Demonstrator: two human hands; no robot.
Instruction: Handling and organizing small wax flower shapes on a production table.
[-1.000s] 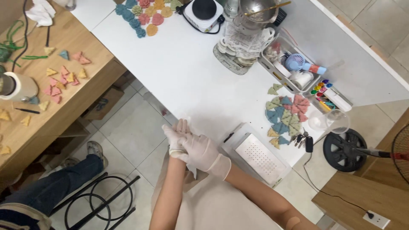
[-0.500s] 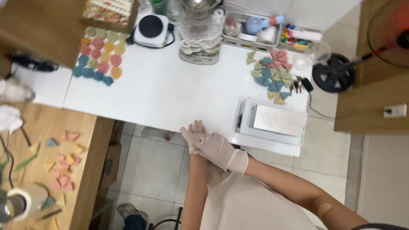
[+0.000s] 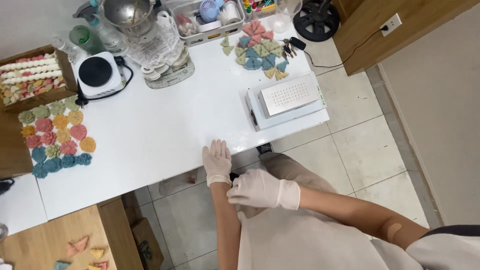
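Glove [image 3: 217, 161] cuff pinched by right hand [image 3: 257, 189] fingers [image 3: 234, 192]; left hand inside.

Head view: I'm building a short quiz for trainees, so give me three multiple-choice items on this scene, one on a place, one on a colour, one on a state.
1. Where does the left hand rest?
A. on the near edge of the white table
B. on the hot plate
C. on the wooden box

2. What colour are the gloves on both hands?
A. blue
B. black
C. white

3. What is the right hand doing?
A. lifting a clay piece
B. gripping the left wrist at the glove cuff
C. resting flat on the metal plate

Key:
1 A, the left hand lies palm down, fingers spread, at the table's edge.
2 C, both gloves show white.
3 B, the right hand closes around the left wrist, below the table edge.
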